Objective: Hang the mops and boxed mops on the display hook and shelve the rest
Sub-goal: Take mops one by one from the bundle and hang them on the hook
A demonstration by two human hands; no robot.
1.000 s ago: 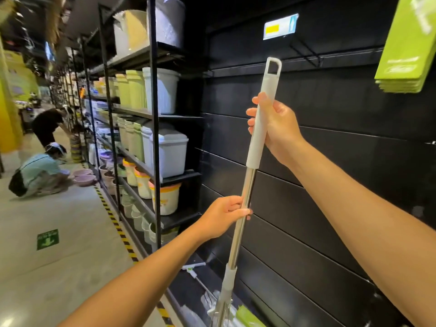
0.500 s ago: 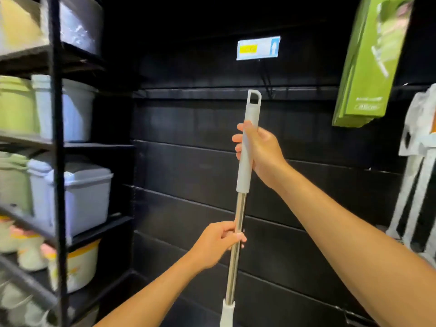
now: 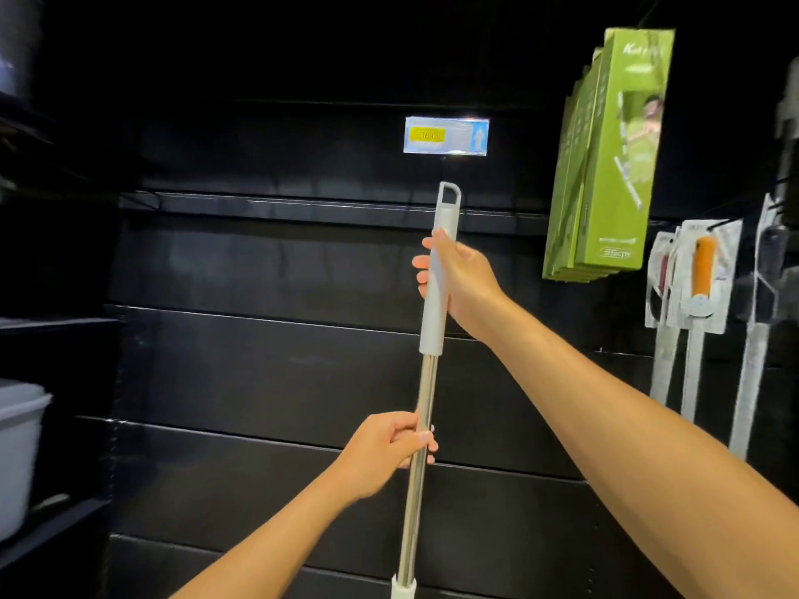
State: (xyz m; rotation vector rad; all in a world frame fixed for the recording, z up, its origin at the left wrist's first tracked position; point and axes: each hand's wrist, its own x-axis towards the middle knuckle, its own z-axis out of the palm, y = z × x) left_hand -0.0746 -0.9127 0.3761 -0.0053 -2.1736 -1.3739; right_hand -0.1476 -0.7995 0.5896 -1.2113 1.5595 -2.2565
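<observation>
The long mop, a white plastic grip on a shiny steel pole (image 3: 426,382), stood nearly upright in front of the black slatted wall panel (image 3: 259,365), with its mop end out of view below. The right hand (image 3: 465,281) was wrapped round the white grip, and the left hand (image 3: 389,449) was clenched round the bare steel lower down. The open hanging loop (image 3: 449,194) at the top sat just below the blue-and-yellow price label (image 3: 446,135). The display hook that presumably carried that label was too dark to make out.

To hang it well, I judged that the loop should rise until level with the hook tip. The right hand would steer while the left took the weight and steadied the swing. The loop's opening should face the hook squarely before the pole was eased toward the wall.

To the left the panel was bare as far as a dark shelf unit holding a pale plastic bin (image 3: 19,451). On the right the green boxed mops (image 3: 605,166) hung near, with carded brushes (image 3: 700,274) beyond them. Any sideways correction was therefore safer made leftward.
</observation>
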